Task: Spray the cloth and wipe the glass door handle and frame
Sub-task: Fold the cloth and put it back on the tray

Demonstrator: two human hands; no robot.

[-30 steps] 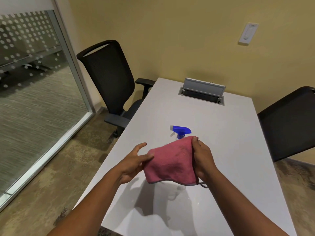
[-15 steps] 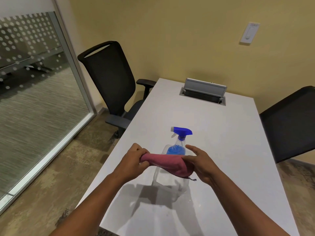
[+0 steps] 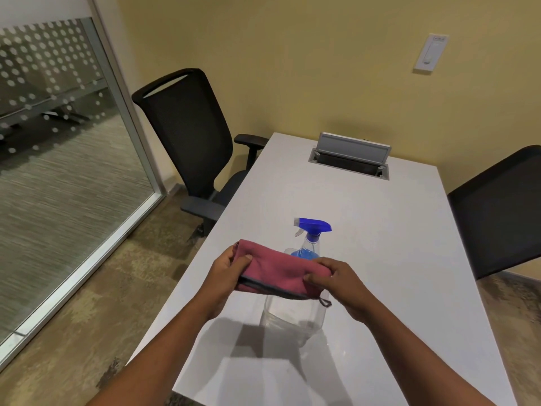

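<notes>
Both hands hold a folded pink cloth [image 3: 275,272] above the white table [image 3: 395,259]: the left hand [image 3: 227,272] has its grip closed on the cloth's left end, the right hand [image 3: 341,281] pinches the right end, where a small loop dangles. Directly behind and below the cloth stands a clear plastic spray bottle [image 3: 304,253] with a blue trigger head and blue liquid inside, partly hidden. Farther off, a recessed cable box [image 3: 349,158] sits open. Black mesh chairs [image 3: 187,136] flank the table; a frosted-dot glass panel [image 3: 52,118] lies far left.
</notes>
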